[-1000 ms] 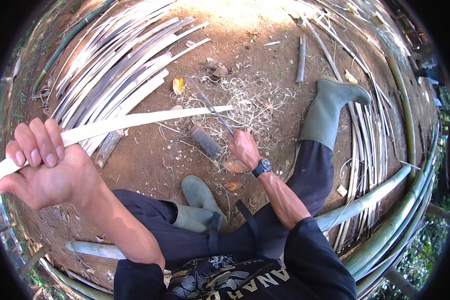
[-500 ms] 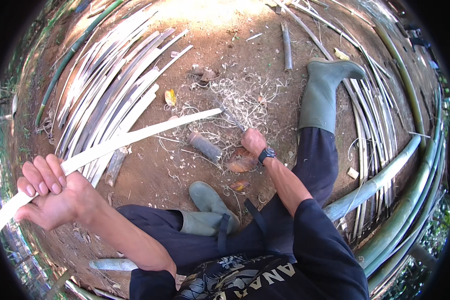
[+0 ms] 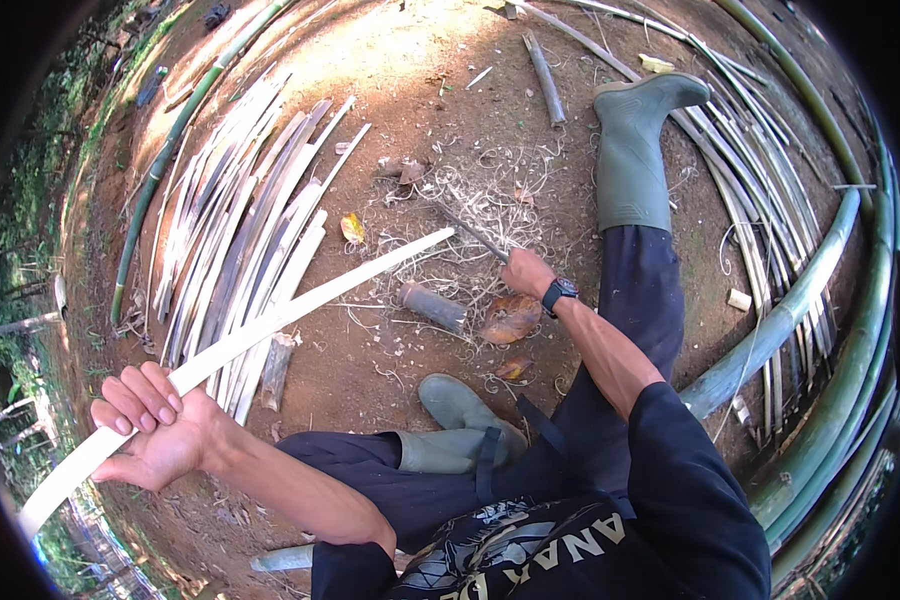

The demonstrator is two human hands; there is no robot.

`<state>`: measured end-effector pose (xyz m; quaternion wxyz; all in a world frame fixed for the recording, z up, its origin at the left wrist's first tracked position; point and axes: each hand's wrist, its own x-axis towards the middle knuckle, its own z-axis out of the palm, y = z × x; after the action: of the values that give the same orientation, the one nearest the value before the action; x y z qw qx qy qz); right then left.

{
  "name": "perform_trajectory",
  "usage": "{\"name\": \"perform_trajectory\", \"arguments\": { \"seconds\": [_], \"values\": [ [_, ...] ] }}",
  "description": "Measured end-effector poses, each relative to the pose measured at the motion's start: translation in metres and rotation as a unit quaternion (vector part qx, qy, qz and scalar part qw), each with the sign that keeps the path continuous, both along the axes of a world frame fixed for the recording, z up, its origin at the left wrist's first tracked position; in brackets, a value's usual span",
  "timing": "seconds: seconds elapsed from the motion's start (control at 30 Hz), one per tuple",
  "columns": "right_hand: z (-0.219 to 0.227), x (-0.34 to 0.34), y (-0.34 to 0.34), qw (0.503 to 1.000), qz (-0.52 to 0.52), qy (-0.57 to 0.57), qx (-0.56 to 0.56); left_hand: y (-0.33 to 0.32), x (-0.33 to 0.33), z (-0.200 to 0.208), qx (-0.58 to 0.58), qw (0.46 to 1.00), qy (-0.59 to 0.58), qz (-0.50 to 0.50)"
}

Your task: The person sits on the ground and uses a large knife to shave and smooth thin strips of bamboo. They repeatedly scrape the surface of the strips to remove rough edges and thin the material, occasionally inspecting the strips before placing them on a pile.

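Observation:
My left hand [image 3: 155, 420] is closed round a long pale bamboo strip [image 3: 270, 322], which slants up from the lower left toward the middle. The strip's far end lies close to the blade of a knife [image 3: 478, 232]; whether they touch I cannot tell. My right hand [image 3: 528, 274], with a dark watch at the wrist, is a fist round the knife's handle, which is hidden. Curled thin shavings [image 3: 480, 185] cover the ground around the blade. Just below the blade lie a short bamboo piece [image 3: 432, 306] and a brown dry leaf [image 3: 511, 318].
Split bamboo strips [image 3: 245, 215] lie heaped at left, with more strips [image 3: 760, 220] at right. Thick green bamboo poles [image 3: 820, 420] curve along the right side. My boots [image 3: 634, 160] and outstretched leg flank the shavings. A short stick [image 3: 544, 80] lies farther off.
The view has shifted, so the scene sits farther right. The knife's blade now shows more fully, its tip reaching past the strip's end. Both hands keep their grips.

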<state>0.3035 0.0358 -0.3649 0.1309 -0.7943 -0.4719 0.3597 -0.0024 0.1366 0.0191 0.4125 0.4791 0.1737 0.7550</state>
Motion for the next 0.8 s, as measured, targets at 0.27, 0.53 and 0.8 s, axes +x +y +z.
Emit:
{"name": "perform_trajectory", "arguments": {
  "seconds": [0.27, 0.53, 0.8],
  "values": [
    [0.159, -0.110, -0.012, 0.962, 0.057, 0.143, 0.227, -0.018, 0.018, 0.012, 0.033, 0.991, 0.002, -0.133],
    [0.102, -0.090, -0.002, 0.987, 0.043, 0.120, 0.094, -0.013, 0.010, 0.008, 0.024, 0.989, 0.021, -0.144],
    [0.113, -0.101, 0.010, 0.982, 0.059, 0.145, 0.102, -0.014, 0.012, 0.007, 0.019, 0.992, 0.007, -0.127]
  ]
}}
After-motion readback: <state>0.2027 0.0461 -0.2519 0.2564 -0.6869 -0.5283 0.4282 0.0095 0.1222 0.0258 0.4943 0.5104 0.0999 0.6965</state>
